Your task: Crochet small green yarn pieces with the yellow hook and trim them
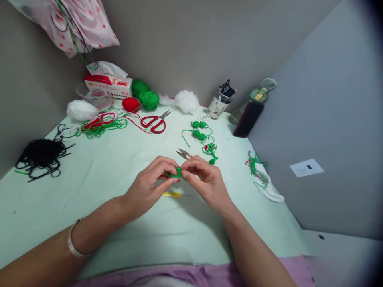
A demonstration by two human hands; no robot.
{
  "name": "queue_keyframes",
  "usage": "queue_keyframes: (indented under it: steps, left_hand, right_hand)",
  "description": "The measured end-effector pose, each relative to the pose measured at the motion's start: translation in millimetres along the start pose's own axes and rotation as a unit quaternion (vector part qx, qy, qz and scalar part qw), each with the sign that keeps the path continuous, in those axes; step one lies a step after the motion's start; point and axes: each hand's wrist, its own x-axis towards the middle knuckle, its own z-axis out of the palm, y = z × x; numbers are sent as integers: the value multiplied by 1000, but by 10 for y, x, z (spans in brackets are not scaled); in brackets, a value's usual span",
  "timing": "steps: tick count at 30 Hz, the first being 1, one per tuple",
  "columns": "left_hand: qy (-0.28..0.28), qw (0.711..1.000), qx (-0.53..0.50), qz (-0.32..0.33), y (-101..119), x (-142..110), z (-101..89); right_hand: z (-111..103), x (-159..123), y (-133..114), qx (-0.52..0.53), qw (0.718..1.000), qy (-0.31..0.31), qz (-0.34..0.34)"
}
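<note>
Between the fingertips of both hands is a small green crocheted piece. My left hand pinches its left side, fingers closed with the thumb below. My right hand grips its right end between thumb and fingers. Part of the piece is hidden behind the fingers. Just beyond my right hand lie small thread snips, blades pointing away, their handles partly covered. A yellow-handled crochet hook rests on the table beneath the hands, its thin metal shaft pointing right. Farther off are several small green crocheted pieces with trailing yarn ends.
At the back stand a tissue box, green yarn, red yarn, white stuffing, a cup of pens, a bottle and a phone. Red scissors lie mid-table; black yarn is left, yarn scraps right.
</note>
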Motion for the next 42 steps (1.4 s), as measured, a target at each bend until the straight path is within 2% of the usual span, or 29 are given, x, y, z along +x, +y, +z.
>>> queue_keyframes:
  steps: [6, 12, 19, 26, 34, 42]
  left_hand:
    - [2, 999, -34, -23, 6, -5, 3]
    - [19, 973, -182, -141, 79, 13, 27]
    - [17, 973, -193, -121, 88, 19, 39]
    - [10, 955, -207, -212, 96, 18, 40]
    - [11, 953, -212, -216, 87, 25, 54]
    - [42, 953, -217, -207, 105, 31, 27]
  right_hand:
    - [-10, -2, -27, 5, 999, -17, 30]
    - [-3, -1, -18, 28, 998, -15, 59]
    - [15, -3, 29, 32, 997, -15, 73]
    - [17, 10, -38, 57, 992, -15, 108]
    - [4, -1, -73, 34, 994, -8, 105]
    - [24, -4, -10, 34, 998, -12, 50]
